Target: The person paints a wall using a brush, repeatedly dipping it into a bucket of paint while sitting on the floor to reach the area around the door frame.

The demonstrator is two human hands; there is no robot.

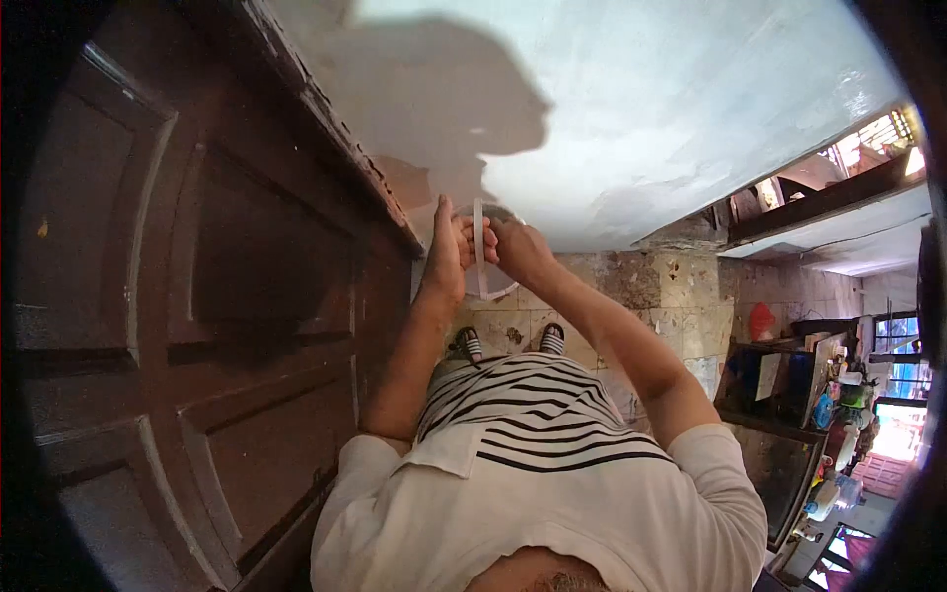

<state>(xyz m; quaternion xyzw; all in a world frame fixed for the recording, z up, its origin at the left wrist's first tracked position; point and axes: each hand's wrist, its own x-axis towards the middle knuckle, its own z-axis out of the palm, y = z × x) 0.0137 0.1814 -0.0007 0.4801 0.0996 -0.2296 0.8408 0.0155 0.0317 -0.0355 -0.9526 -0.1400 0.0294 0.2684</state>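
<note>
In front of me, near the foot of the pale wall, both hands are close together at a round, light-rimmed object (501, 289) with a pale strip (478, 247) running across it. My left hand (452, 242) is beside the strip on its left, fingers partly extended, thumb pointing up. On the right side of the strip my right hand (521, 249) is bent over the object, its fingers curled. What the right fingers hold, if anything, is hidden. The inside of the round object is mostly covered by the hands.
A dark brown panelled door (266, 247) stands close on the left. The pale wall (671, 99) rises ahead, with a shadow on it. My sandalled feet are on the stained tiled floor (681, 296). Shelves with household items (838, 414) and a red object (761, 322) are at the right.
</note>
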